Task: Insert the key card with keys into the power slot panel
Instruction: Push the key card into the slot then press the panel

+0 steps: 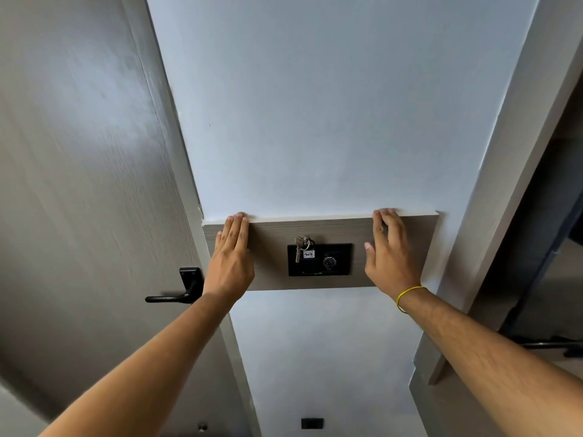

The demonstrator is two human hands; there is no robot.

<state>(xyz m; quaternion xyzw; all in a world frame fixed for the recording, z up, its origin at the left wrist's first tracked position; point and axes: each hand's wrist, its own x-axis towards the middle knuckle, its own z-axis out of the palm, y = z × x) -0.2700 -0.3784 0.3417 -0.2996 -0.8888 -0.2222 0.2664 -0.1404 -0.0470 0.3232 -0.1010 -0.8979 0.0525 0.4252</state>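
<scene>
A black power slot panel [334, 269] is set into a wood-grain board [274, 234] on the pale wall. The key card [308, 254], tagged 407, stands in the panel's left slot, and a ring of metal keys [301, 246] hangs from its top. My left hand [232, 258] lies flat on the board to the left of the panel, fingers together and pointing up. On the board's right side my right hand [389, 252] rests with fingertips at the top edge. Neither hand holds anything or touches the card.
A grey door with a black lever handle [176, 293] stands at the left. A grey door frame [492, 197] runs down the right, with a dark opening beyond it. A small black wall socket [312, 423] sits low on the wall. A yellow band [407, 296] circles my right wrist.
</scene>
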